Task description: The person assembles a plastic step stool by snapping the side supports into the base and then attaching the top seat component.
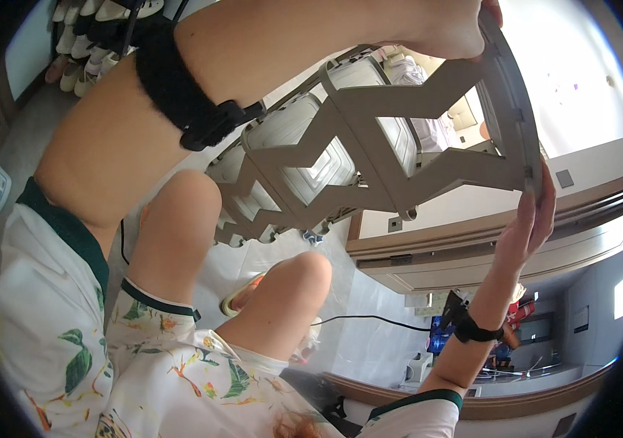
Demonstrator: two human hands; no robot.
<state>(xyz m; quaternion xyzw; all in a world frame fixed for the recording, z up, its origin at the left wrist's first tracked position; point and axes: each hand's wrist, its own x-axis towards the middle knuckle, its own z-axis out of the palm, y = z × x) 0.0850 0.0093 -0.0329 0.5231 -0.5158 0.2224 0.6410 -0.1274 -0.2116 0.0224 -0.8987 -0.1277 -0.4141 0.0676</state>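
**What we wear**

We wear a white short-sleeved top (41, 306) printed with green leaves and orange flowers, its sleeves edged in dark green, and matching shorts (180, 358). A black strap with a buckle wraps each bare forearm: left band (180, 91), right band (472, 330).

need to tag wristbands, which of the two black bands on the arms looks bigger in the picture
The band on the left forearm, crossing the top of the picture: it is wide, with a clasp showing. The band on the right wrist, low at the right, looks thin and narrow.

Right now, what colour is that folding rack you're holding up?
The folding rack is a plain grey-beige with zigzag sides, seen best in the head view.
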